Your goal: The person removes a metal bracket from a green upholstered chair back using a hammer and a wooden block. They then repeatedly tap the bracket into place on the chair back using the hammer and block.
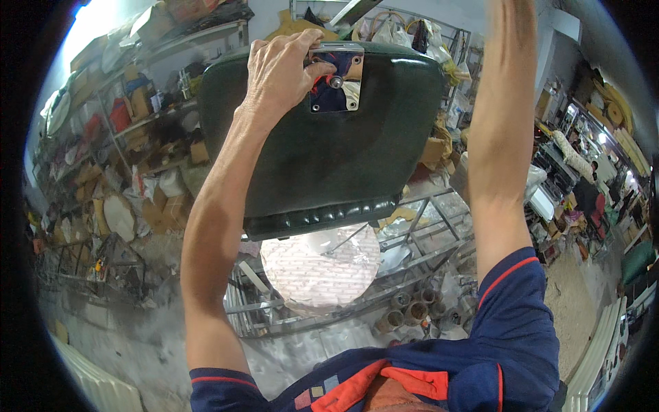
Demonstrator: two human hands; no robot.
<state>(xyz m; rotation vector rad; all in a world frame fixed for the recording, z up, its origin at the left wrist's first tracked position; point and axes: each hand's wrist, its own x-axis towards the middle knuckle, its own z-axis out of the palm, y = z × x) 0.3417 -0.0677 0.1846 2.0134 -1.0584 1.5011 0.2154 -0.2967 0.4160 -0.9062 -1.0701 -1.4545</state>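
A dark green padded chair back [329,158], covered in smooth leather-like material, stands upright in front of me, with a gathered edge along its bottom. A shiny metal plate [349,100] with corner holes and a round knob or bolt head [336,82] sits at its top middle. My left hand [278,79] is closed over the top edge beside the plate. Its fingers bend over the rim, and its thumb presses the plate's face near the knob. My right arm [504,117] reaches straight up past the right side of the chair back; its hand is beyond the upper edge of the view.
Below the chair back, a round disc with a patterned wrapping [319,275] lies on a metal frame [425,233]. Several round tubes or cans [415,312] stand beside it. Cluttered shelves [137,123] line the left, and long pale strips [597,357] lie at the lower right.
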